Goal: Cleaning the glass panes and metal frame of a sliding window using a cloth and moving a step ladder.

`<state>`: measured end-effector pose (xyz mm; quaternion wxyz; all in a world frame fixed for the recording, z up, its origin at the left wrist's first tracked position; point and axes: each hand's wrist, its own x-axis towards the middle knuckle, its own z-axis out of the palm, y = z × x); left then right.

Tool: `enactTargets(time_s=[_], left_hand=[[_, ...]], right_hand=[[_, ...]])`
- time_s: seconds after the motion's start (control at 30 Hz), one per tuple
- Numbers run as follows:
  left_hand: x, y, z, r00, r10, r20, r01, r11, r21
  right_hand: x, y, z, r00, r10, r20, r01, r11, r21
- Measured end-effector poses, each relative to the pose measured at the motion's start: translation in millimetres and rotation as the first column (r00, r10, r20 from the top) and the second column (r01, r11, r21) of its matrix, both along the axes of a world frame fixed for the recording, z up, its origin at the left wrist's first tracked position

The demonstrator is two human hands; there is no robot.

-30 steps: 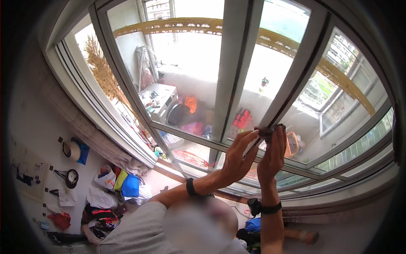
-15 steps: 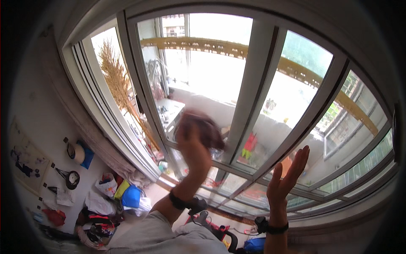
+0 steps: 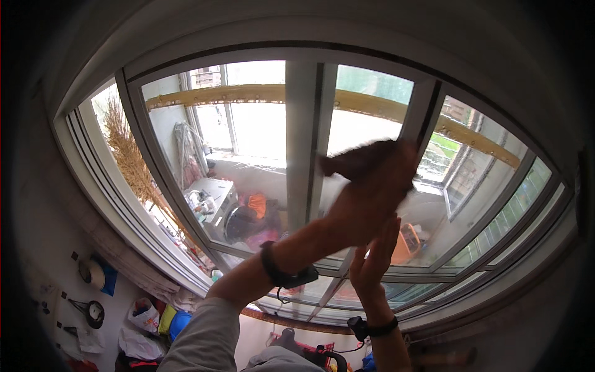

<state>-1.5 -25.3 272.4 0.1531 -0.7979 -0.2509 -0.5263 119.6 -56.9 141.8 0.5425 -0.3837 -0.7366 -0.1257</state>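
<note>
My left hand (image 3: 365,204) is raised against the sliding window, blurred by motion. It grips a dark brown cloth (image 3: 356,162) that is pressed near the glass, just right of the grey centre upright (image 3: 304,124). A black wristband sits on that forearm. Just below the left hand, my right hand (image 3: 372,257) is held up flat with fingers straight, holding nothing, next to the slanted frame bar (image 3: 338,285). Its wrist also wears a black band.
Beyond the glass lies a balcony with a white washing machine (image 3: 211,198), a dry plant bundle (image 3: 127,155) and orange things. On the wall at lower left hang a tape roll (image 3: 93,273) and a small pan (image 3: 93,310), with bags (image 3: 145,313) below.
Both hands were together on the frame bar a second ago. The left hand then swung left with the cloth and has now swept back right, above the open right hand.
</note>
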Motion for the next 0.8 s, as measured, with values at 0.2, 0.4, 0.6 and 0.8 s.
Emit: enactTargets(time_s=[0.2, 0.4, 0.6, 0.8], left_hand=[[-18, -3, 25, 0.893, 0.444, -0.076, -0.372, 0.821, 0.433], [-137, -14, 78, 0.811, 0.581, 0.076, -0.569, 0.751, 0.335], [-293, -33, 33, 0.535, 0.74, 0.408, -0.836, 0.533, 0.129], [-272, -23, -32, 0.515, 0.769, 0.378, -0.849, 0.52, 0.098]], right_hand=[[-1, -1, 5, 0.996, -0.057, 0.074, 0.055, 0.998, 0.03], [4, -3, 2, 0.991, -0.113, 0.073, 0.11, 0.993, 0.041], [7, -5, -1, 0.993, -0.093, 0.069, 0.094, 0.996, -0.005], [-3, 8, 0, 0.996, -0.072, 0.044, 0.067, 0.993, 0.097]])
